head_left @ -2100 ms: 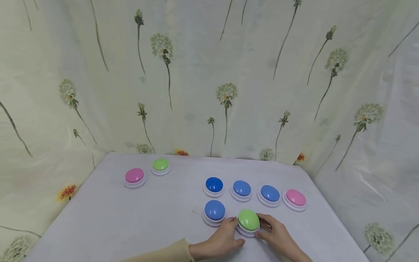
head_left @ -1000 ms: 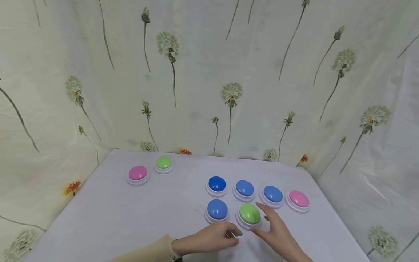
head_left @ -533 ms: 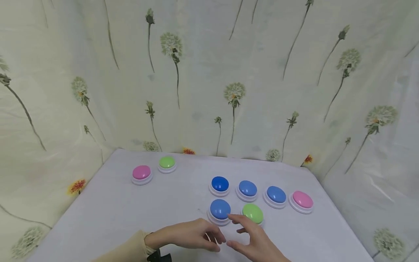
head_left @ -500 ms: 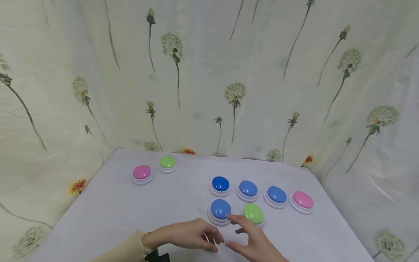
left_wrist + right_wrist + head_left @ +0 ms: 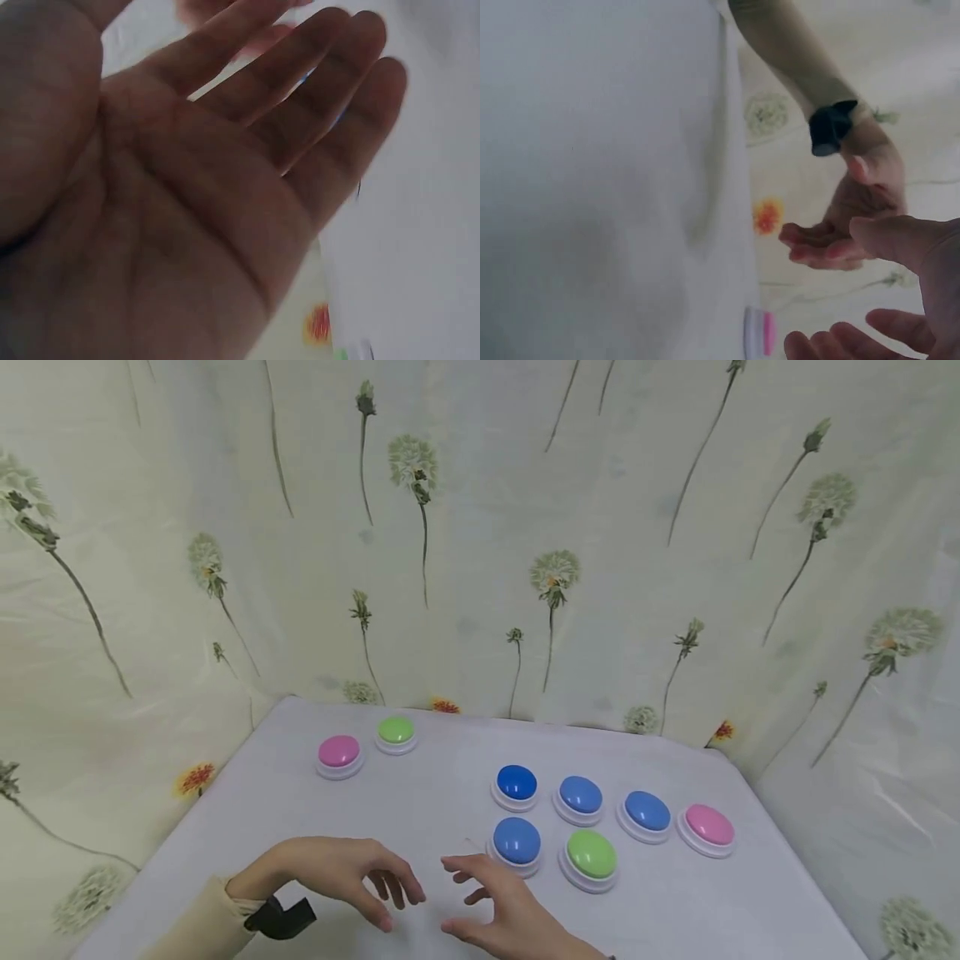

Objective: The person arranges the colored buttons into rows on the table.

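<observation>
My left hand (image 5: 345, 872) hovers over the front of the table, left of the buttons, its fingers loosely bent with nothing in them. Facing it is my right hand (image 5: 502, 906), thumb and fingers spread, also holding nothing. Just beyond the right hand's fingers sits a blue dome button (image 5: 516, 841) on a white round base. A light green dome button (image 5: 591, 853) stands beside it on the right. In the left wrist view the left palm (image 5: 187, 210) shows bare. The right wrist view has the right fingers (image 5: 855, 345) in the corner, near the left hand.
Behind is a row: a dark blue button (image 5: 517, 782), two blue buttons, (image 5: 581, 795) and a pink button (image 5: 709, 824). At the back left are a magenta button (image 5: 339, 751) and a green button (image 5: 396, 729). A flowered curtain (image 5: 480, 527) borders the white table (image 5: 427, 785).
Both hands were around the light green button at first; they let go of it and moved left. It now stands level beside the blue button. The head view has turned slightly left.
</observation>
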Motion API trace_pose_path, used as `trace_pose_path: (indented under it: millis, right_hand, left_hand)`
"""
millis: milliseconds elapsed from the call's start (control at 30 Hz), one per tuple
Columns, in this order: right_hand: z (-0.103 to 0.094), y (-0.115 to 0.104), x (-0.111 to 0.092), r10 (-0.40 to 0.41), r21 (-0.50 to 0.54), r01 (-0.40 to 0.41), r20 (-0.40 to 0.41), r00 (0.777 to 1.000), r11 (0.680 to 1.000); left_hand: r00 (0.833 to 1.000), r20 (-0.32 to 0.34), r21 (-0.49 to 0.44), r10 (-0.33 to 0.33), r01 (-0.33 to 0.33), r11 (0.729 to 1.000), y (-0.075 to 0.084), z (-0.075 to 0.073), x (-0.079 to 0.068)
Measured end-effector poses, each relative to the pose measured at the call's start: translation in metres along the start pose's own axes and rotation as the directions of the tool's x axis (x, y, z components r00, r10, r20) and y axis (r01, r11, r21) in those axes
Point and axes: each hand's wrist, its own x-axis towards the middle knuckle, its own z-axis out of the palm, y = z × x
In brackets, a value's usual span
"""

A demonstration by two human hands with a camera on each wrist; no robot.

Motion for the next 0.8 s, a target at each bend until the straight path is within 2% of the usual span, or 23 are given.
trace_pose_path:
  millis: [100,200,300,400,500,567,667,733,800]
  right_hand:
    - [0.021,-0.001,0.017,0.013,0.043,-0.013,0.022,1.0,0.999]
    - [0.042,-0.004,0.036,0.124,0.093,-0.131,0.071,0.99,0.987]
    - [0.059,-0.006,0.058,0.216,0.096,-0.223,0.078,0.973,0.97]
    - [0.07,-0.004,0.081,0.223,0.066,-0.225,0.037,0.974,0.972]
    - [0.077,0.0,0.105,0.205,0.033,-0.205,-0.006,0.979,0.978]
    - [0.081,0.003,0.121,0.204,0.022,-0.204,-0.036,0.978,0.979]
    - [0.084,0.009,0.146,0.212,0.005,-0.212,-0.082,0.974,0.977]
    - [0.086,0.012,0.161,0.232,0.012,-0.232,-0.106,0.967,0.973]
    - [0.088,0.017,0.174,0.255,0.019,-0.255,-0.121,0.959,0.967]
  left_hand:
    - [1.0,0.0,0.003,-0.028,0.028,1.0,-0.01,-0.016,-0.02]
    - [0.997,-0.026,-0.032,-0.079,0.078,0.996,-0.025,-0.032,-0.041]
    - [0.987,-0.104,-0.076,-0.12,0.112,0.991,-0.045,-0.044,-0.06]
    - [0.967,-0.2,-0.111,-0.159,0.138,0.984,-0.063,-0.053,-0.077]
    - [0.934,-0.291,-0.125,-0.207,0.177,0.976,-0.08,-0.06,-0.092]
    - [0.903,-0.353,-0.126,-0.245,0.214,0.969,-0.09,-0.065,-0.102]
    - [0.833,-0.457,-0.156,-0.31,0.269,0.951,-0.104,-0.073,-0.115]
    - [0.774,-0.526,-0.186,-0.352,0.299,0.936,-0.113,-0.078,-0.12]
    - [0.704,-0.595,-0.216,-0.388,0.325,0.921,-0.122,-0.083,-0.122]
